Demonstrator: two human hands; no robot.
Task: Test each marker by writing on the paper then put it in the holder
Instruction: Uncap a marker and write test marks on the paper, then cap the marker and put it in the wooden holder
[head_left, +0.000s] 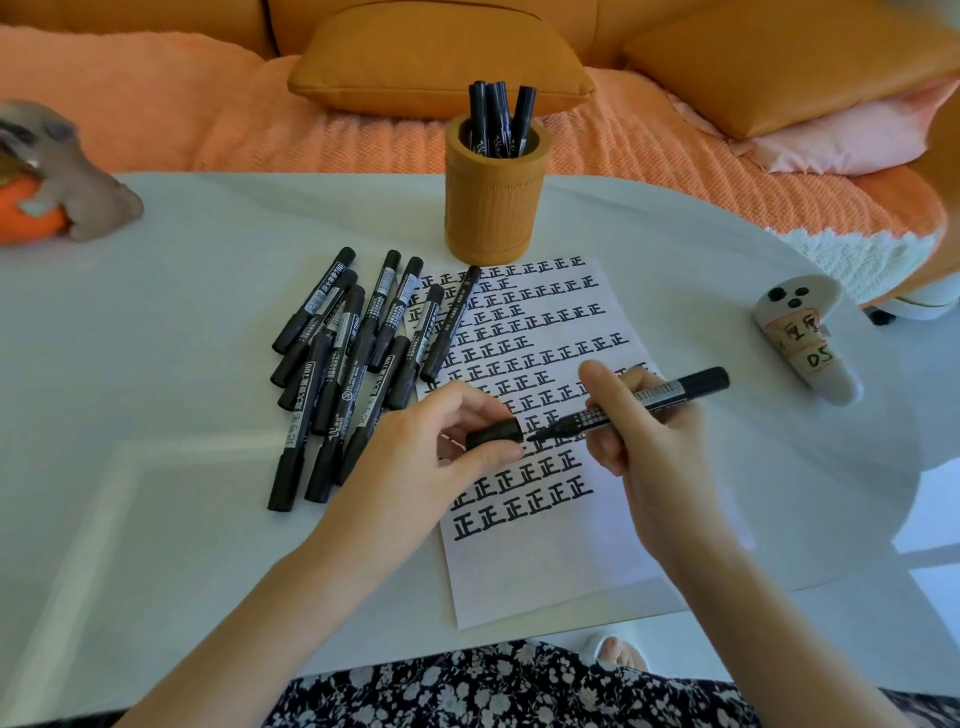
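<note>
So the right hand (644, 431) had its fingers curled round an uncapped black marker (639, 402), tip pointing left and hanging over the paper (545, 571). The left hand (441, 441) pinched the cap (494, 434) between thumb and fingers, the open end facing the nib and just beside it. I couldn't tell if they touched.

The sheet lay flat on the white worktop (156, 467), covered in rows of the same black character, with only the near end blank. The orange holder (493, 208) stood upright at the far edge of the sheet with a few markers in it (498, 114), caps up. A loose pile of capped markers (353, 364) lay left of the paper, a couple of them overlapping its edge.

Other stuff: a little white ghost-looking figure (805, 343) off to the right (it had handwritten labels stuck on it), a grey toy (67, 176) at the far left, and an orange cushion (436, 57) on the sofa behind.
</note>
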